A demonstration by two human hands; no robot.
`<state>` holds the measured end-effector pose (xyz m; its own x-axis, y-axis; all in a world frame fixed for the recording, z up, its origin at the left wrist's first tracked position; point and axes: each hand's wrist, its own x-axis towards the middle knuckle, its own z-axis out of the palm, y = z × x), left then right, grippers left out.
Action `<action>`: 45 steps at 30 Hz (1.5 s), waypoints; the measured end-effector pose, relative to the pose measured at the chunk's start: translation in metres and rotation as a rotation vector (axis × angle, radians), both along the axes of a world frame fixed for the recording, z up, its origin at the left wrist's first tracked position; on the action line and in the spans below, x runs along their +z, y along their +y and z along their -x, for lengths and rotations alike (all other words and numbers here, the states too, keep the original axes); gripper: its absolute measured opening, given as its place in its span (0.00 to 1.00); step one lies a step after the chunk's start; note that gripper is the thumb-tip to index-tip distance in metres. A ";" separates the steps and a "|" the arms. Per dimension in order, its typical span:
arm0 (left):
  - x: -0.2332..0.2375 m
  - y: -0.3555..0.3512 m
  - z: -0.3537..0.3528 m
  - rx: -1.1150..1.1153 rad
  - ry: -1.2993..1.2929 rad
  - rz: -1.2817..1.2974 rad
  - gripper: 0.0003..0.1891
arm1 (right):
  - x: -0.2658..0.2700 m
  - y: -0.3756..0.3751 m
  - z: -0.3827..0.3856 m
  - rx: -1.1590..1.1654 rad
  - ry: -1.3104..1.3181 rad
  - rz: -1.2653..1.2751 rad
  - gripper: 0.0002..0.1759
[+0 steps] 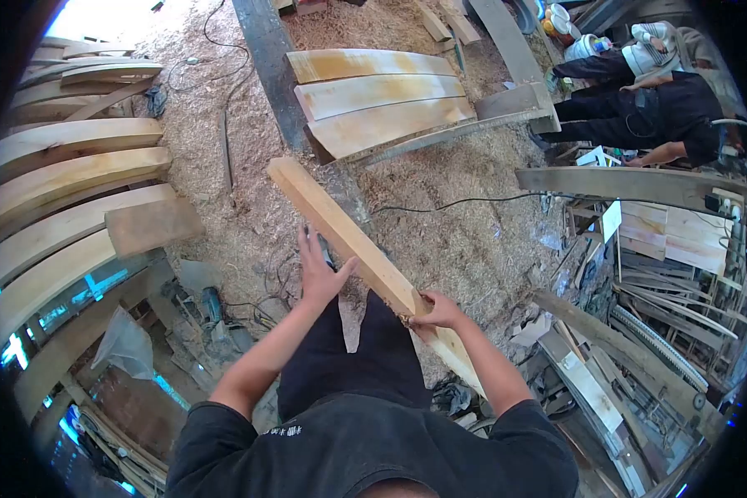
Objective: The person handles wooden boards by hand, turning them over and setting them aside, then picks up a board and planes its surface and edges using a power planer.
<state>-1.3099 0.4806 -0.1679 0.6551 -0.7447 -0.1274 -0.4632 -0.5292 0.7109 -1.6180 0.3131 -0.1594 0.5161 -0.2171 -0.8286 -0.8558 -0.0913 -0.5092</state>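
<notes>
A long squared wooden beam (344,236) slants across in front of my body, its far end up and to the left. My right hand (437,311) grips the beam's near end, with the thumb over the top and the other fingers partly hidden. On the beam's left side, my left hand (319,272) is open with its fingers stretched forward. Its thumb reaches to the beam's edge; whether it touches cannot be made out. Below my right hand, a paler length of wood (455,355) runs down past my forearm.
Curved planks (79,141) are stacked along the left. Several joined boards (382,87) lie ahead on a dark timber (274,75). Wood shavings (465,232) cover the floor, crossed by a black cable (456,202). A person (664,116) in dark clothes and another person (639,54) are at upper right.
</notes>
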 end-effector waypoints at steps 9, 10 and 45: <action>-0.020 -0.053 0.069 0.607 0.951 0.295 0.23 | 0.008 -0.043 0.007 0.038 -0.057 0.021 0.55; -0.019 -0.057 0.072 0.656 0.869 0.263 0.19 | 0.011 -0.050 0.006 0.115 -0.033 0.055 0.54; 0.015 -0.014 0.103 0.992 0.972 0.524 0.23 | 0.022 -0.060 -0.014 0.421 -0.180 0.414 0.67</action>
<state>-1.4124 0.4665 -0.1532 0.7287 -0.1535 -0.6674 0.6818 0.0712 0.7281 -1.6040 0.2534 -0.1372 0.7515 -0.2490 -0.6109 -0.6069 -0.6239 -0.4924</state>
